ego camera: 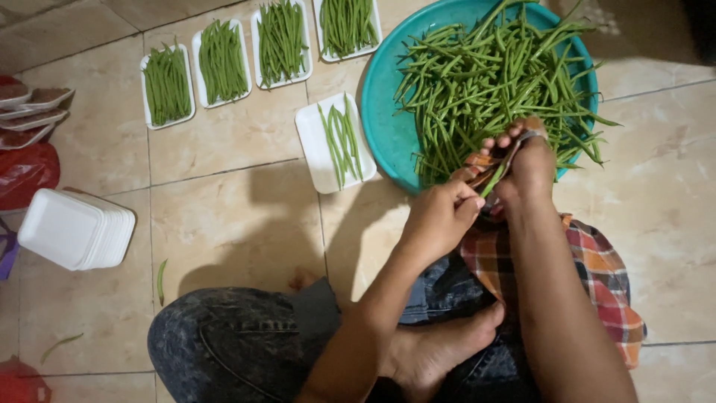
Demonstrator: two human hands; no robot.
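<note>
Left hand point(436, 220) and right hand point(526, 164) both grip a checked cloth point(552, 261) beside white foam trays point(74, 227).

— How do the hands sit?
— The left hand point(438, 218) is curled, fingertips pinched, just beside the right hand point(526, 166), which is raised slightly higher, fingers folded shut.
— And the arms?
— Both bare forearms reach forward, converging above the crossed legs.
</note>
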